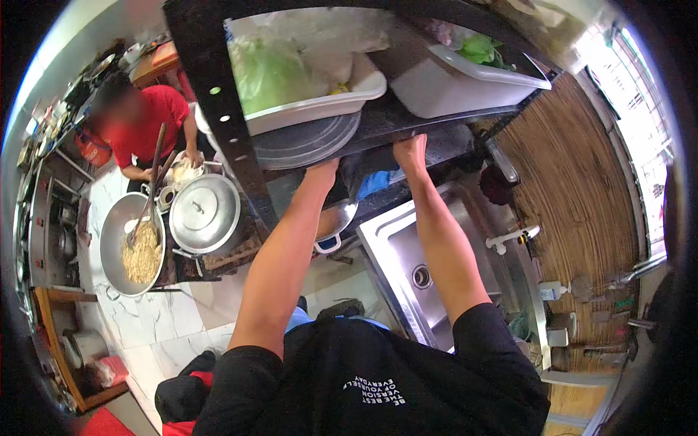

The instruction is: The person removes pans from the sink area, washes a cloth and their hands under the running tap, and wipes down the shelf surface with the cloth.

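Both my arms reach forward to a dark shelf unit [378, 136]. My left hand [322, 171] is below the round dark lid [309, 142] on the shelf, and its fingers are hidden in shadow. Just under the shelf board, my right hand [411, 151] is closed, its fingers curled against dark material; what it holds, if anything, cannot be made out. Between the hands hangs something black, with a blue cloth-like piece [375, 184] beneath it. On the board above stand a white tub [320, 104] with bagged green produce and a second white bin [465, 91] with leafy greens.
A steel sink [407, 254] with a faucet [512, 238] lies below my right arm. At left, a person in a red shirt [149, 120] works near a lidded pot [205, 213] and a large wok [116, 218] of food. A white-rimmed pot [327, 243] sits beneath the shelf.
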`<state>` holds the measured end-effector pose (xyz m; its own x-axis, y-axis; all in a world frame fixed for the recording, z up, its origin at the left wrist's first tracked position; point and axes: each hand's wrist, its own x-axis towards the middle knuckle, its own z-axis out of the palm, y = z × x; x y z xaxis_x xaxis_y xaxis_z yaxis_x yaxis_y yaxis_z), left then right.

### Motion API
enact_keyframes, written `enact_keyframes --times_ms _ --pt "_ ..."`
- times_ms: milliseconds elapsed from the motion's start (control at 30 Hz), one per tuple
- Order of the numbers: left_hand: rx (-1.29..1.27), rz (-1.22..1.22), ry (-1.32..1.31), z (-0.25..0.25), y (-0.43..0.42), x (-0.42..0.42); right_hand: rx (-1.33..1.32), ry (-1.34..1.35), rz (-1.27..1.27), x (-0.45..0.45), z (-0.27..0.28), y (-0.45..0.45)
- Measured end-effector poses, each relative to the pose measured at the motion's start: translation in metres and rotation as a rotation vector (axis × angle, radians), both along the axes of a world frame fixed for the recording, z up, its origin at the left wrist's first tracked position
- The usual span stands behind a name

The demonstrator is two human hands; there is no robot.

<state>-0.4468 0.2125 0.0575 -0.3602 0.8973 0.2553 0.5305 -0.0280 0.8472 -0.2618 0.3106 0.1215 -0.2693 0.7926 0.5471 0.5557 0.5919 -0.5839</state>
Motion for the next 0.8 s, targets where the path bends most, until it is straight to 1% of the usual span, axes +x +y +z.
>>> enact_keyframes --times_ms 67,100,167,200,233,267,300,333,367,400,433,467,500,533,567,633,667,700,733,767,800 --pt "0.178 0.108 0.495 -0.028 0.012 -0.011 0.248 -0.274 0.062 -0.012 -0.051 0.015" --pt "0.095 0.080 0.300 -0.008 -0.013 -0.004 0.381 -0.409 0.096 -0.021 -0.064 0.021" --pt "-0.051 0.089 -0.095 0.037 -0.065 0.010 0.380 -0.455 0.065 -0.037 -0.077 -0.022" --pt "0.194 0.145 0.002 0.022 -0.085 0.020 0.379 -0.478 0.050 -0.045 -0.082 -0.044" --pt "0.120 -0.140 -0.071 0.036 -0.115 0.010 0.301 -0.599 0.126 -0.044 -0.096 -0.047" --pt "0.214 -0.109 -0.075 0.033 -0.145 0.017 0.184 -0.721 0.157 -0.042 -0.101 -0.037" --pt "0.196 -0.227 -0.095 0.031 -0.169 0.010 0.070 -0.847 0.189 -0.040 -0.103 -0.023" --pt "0.126 -0.326 -0.332 0.038 -0.192 0.002 0.420 -0.495 0.241 -0.048 -0.104 -0.006" --pt "0.121 -0.305 -0.403 0.041 -0.215 -0.004 0.274 -0.664 0.232 -0.047 -0.107 0.010" --pt "0.119 -0.280 -0.475 0.043 -0.236 -0.012 0.328 -0.603 0.202 -0.041 -0.138 0.037" --pt "0.121 -0.251 -0.545 0.043 -0.250 -0.022 0.146 -0.841 0.076 -0.054 -0.127 0.031" --pt "0.169 -0.163 -0.476 0.040 -0.259 -0.035 0.109 -0.543 0.173 -0.061 -0.167 0.056" --pt "0.210 -0.080 -0.409 0.037 -0.268 -0.045 0.077 -0.423 0.215 -0.073 -0.182 0.057" --pt "0.249 0.000 -0.342 0.034 -0.275 -0.052 0.048 -0.303 0.261 -0.096 -0.174 0.041" --pt "0.288 0.122 -0.269 0.035 -0.274 -0.057 0.040 -0.362 0.263 -0.123 -0.167 0.024" --pt "0.358 0.364 -0.118 0.043 -0.253 -0.068 0.179 -0.596 0.353 -0.170 -0.123 -0.038" --pt "0.404 0.364 -0.086 0.046 -0.241 -0.071 0.256 -0.697 0.404 -0.194 -0.100 -0.070" --pt "0.450 0.366 -0.051 0.049 -0.227 -0.072 0.176 -0.533 0.653 -0.198 -0.092 -0.090" --pt "0.496 0.366 -0.012 0.052 -0.212 -0.074 0.212 -0.647 0.720 -0.194 -0.079 -0.104" --pt "0.559 0.332 -0.043 0.051 -0.197 -0.073 0.170 -0.695 0.762 -0.187 -0.065 -0.113" --pt "0.604 0.304 -0.088 0.048 -0.184 -0.070 0.126 -0.576 0.859 -0.174 -0.065 -0.104"
